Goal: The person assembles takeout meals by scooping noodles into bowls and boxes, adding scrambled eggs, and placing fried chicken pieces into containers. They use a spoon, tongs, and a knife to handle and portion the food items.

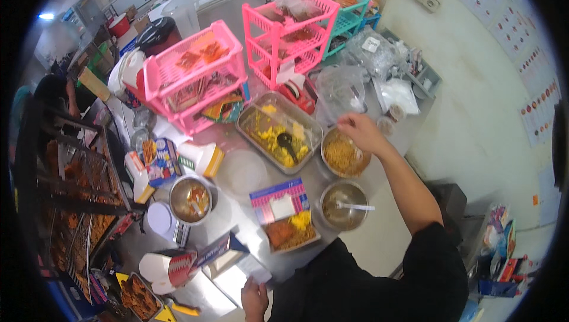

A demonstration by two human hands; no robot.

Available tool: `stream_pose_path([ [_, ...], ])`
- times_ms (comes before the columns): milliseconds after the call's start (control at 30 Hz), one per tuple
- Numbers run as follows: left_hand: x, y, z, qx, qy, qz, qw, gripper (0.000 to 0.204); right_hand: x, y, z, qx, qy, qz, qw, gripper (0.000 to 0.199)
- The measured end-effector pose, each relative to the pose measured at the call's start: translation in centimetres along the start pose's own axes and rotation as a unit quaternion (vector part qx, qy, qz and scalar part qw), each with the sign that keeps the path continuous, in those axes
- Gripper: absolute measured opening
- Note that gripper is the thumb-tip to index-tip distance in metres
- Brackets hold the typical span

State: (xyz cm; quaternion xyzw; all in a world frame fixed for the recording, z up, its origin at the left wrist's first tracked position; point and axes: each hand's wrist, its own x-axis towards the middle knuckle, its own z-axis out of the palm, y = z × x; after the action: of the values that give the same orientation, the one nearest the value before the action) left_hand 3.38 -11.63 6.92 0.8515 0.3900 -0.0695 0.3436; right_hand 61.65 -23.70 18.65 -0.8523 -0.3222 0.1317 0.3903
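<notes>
My right hand (357,130) hovers over a steel bowl of golden-brown crumbly bits (342,157), its fingers pinched together; whatever they hold is too small to tell. At the bottom, my left hand (255,299) is curled at the lower edge of a small white sheet or packet (256,268), and I cannot make out its grip. An open meal box (277,198) with a printed purple and pink lid lies before me. Inside it are a browned piece of food (281,234), yellow scrambled egg (300,220) and brownish grains or noodles.
A steel tray (244,125) holds yellow egg and a black ladle (286,140). Nearby are a bowl with a light-handled utensil (355,207), a bowl of red sauce (196,199), a scale (160,220), a folded blue-white box (222,249), and pink racks (195,67) behind.
</notes>
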Motion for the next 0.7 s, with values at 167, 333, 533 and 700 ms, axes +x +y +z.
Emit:
stream_pose_path([
  [167, 2.0, 4.4, 0.0, -0.013, -0.095, -0.197, 0.976, 0.03, 25.3, 5.3, 2.4, -0.016, 0.095, -0.025, 0.995, 0.023],
  [333, -0.3, 8.1, 3.1, 0.074, 0.088, -0.218, 0.969, 0.029, 41.1, 7.3, 4.4, -0.194, 0.193, -0.102, 0.956, 0.033],
  [533, -3.8, 10.1, 6.4, 0.045, 0.086, -0.282, 0.955, 0.03, 50.1, 10.5, 6.7, -0.427, 0.105, -0.229, 0.868, 0.041],
  [700, -6.6, 12.0, 7.4, 0.045, 0.081, -0.354, 0.931, 0.027, 53.7, 14.0, 7.5, -0.5, 0.02, -0.225, 0.836, 0.042],
])
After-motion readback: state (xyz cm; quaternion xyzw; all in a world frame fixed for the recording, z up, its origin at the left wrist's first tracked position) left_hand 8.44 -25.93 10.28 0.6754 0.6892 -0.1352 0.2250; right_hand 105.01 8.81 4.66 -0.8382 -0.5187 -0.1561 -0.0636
